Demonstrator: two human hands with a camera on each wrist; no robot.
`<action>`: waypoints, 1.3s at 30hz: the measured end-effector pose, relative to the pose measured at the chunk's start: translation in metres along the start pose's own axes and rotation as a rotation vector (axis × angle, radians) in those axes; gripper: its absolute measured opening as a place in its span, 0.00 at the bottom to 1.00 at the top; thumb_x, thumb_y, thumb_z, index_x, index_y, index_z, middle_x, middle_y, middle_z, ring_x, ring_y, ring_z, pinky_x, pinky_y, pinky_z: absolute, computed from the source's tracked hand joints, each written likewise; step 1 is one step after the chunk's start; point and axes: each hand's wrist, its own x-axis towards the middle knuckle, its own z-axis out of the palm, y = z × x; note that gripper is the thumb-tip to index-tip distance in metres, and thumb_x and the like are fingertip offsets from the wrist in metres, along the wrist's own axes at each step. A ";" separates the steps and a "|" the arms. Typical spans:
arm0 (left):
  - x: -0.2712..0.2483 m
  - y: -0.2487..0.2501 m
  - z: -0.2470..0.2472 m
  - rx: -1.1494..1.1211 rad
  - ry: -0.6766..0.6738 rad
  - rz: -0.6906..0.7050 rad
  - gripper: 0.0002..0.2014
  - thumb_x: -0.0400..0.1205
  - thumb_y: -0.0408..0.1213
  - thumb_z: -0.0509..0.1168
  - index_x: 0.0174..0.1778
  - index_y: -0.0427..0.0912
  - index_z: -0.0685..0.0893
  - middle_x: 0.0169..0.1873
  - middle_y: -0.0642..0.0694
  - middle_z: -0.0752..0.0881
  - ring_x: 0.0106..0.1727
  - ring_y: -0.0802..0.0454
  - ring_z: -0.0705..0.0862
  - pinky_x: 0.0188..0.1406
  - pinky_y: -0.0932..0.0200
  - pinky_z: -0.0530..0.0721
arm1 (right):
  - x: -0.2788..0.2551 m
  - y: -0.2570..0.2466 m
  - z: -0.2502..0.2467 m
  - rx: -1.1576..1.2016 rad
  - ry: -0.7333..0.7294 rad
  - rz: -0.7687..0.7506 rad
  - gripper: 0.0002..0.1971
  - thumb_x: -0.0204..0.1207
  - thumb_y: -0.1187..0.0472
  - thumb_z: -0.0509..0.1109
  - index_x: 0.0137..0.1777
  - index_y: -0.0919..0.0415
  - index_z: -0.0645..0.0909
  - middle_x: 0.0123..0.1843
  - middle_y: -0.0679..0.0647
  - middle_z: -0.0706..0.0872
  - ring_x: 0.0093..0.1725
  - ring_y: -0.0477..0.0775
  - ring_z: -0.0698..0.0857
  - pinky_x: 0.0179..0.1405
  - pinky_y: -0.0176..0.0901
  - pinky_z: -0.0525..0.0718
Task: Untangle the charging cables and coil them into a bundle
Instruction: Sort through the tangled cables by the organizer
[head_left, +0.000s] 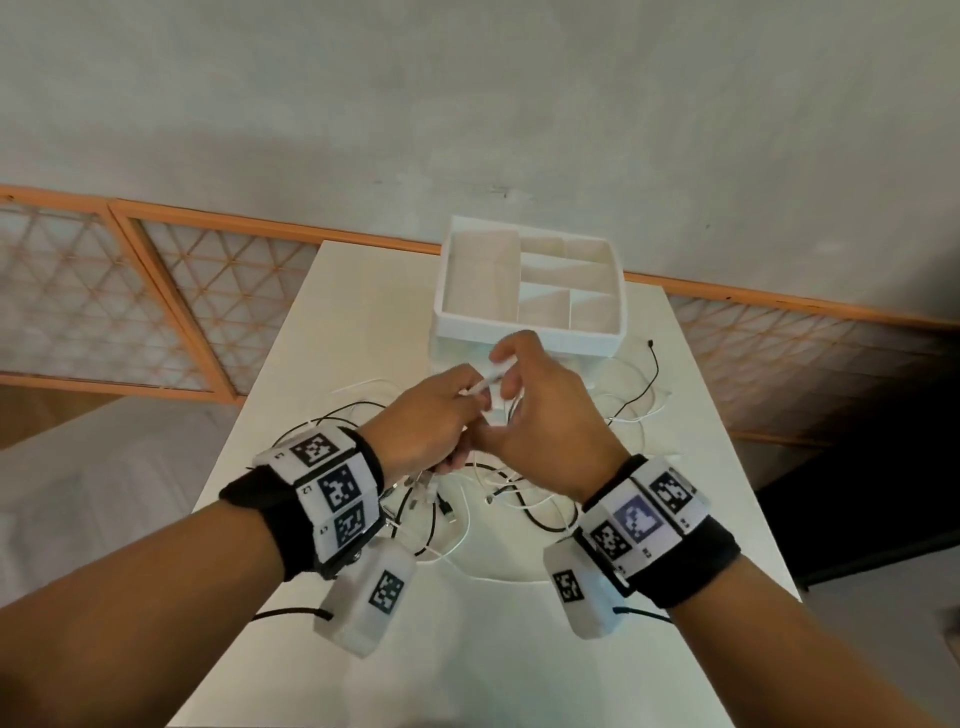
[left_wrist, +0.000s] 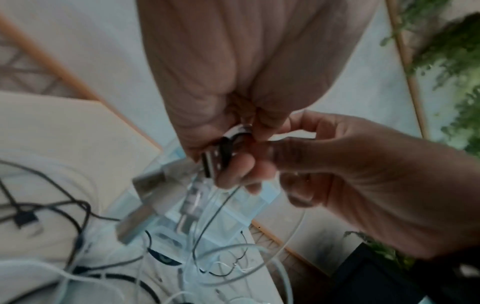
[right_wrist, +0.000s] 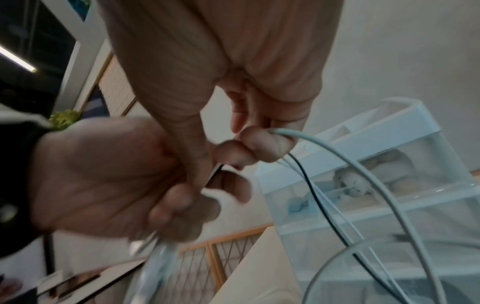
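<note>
The white table (head_left: 322, 332) runs away from me toward the wall, and at its far end stands the white drawer organiser (head_left: 530, 332), its open top tray divided into compartments. Between it and me the charging cables (head_left: 524, 512) sprawl in a loose tangle of black and white strands, with several plug ends lying under my left wrist.

My left hand (head_left: 431, 426) is curled round a gathered handful of plugs and cord, lifted just above the table. My right hand (head_left: 535, 415) pinches a white cable (right_wrist: 363, 176) and a thinner black one (right_wrist: 309, 181) right next to the left.

These cords look light, limp and smooth, so I judge they would slide if held loosely; gripping near the stiff plugs should give better control. The organiser stands close behind my hands, and trailing loops could snag on it or on each other.
</note>
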 end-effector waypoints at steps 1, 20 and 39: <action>-0.002 0.000 0.000 0.024 -0.057 0.015 0.07 0.88 0.36 0.57 0.50 0.39 0.79 0.23 0.45 0.80 0.23 0.47 0.72 0.20 0.61 0.67 | 0.002 0.002 -0.005 -0.048 -0.044 -0.006 0.37 0.64 0.58 0.85 0.72 0.48 0.73 0.58 0.50 0.77 0.47 0.42 0.79 0.45 0.28 0.78; -0.007 -0.038 -0.031 0.453 -0.001 0.128 0.13 0.79 0.41 0.74 0.59 0.52 0.85 0.40 0.53 0.85 0.37 0.53 0.82 0.40 0.53 0.82 | -0.014 0.019 -0.021 0.122 -0.116 0.112 0.05 0.79 0.56 0.76 0.47 0.54 0.93 0.29 0.38 0.87 0.21 0.36 0.80 0.28 0.29 0.75; -0.008 -0.026 -0.022 0.720 -0.124 0.202 0.09 0.83 0.32 0.64 0.52 0.44 0.89 0.30 0.56 0.87 0.28 0.62 0.80 0.32 0.65 0.76 | -0.025 0.016 0.000 0.258 -0.167 0.135 0.06 0.80 0.64 0.75 0.53 0.56 0.92 0.26 0.29 0.84 0.19 0.36 0.79 0.22 0.25 0.74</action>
